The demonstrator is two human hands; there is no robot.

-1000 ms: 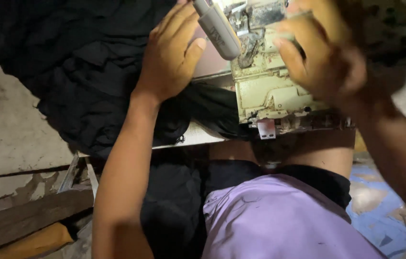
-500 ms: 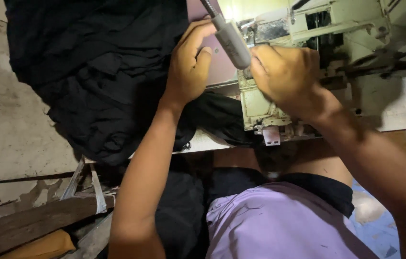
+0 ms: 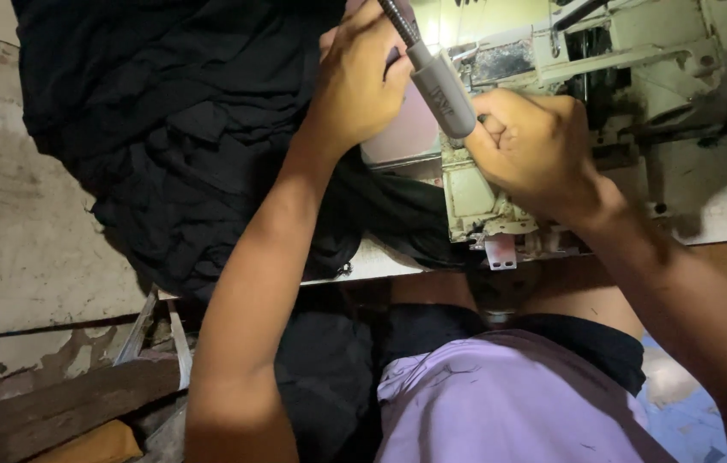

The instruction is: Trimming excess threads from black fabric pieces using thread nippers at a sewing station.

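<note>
Now closing in from a spread pose: left hand (image 3: 355, 86) pinching cloth (image 3: 183, 129), right hand (image 3: 535, 150) fisted against machine (image 3: 638, 77), grip contents unclear.

Needle area behind right hand (image 3: 535, 150)

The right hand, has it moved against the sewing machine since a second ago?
Yes. The right hand has come down and left across the sewing machine, from its upper part to its front edge, close under the grey lamp head.
</note>
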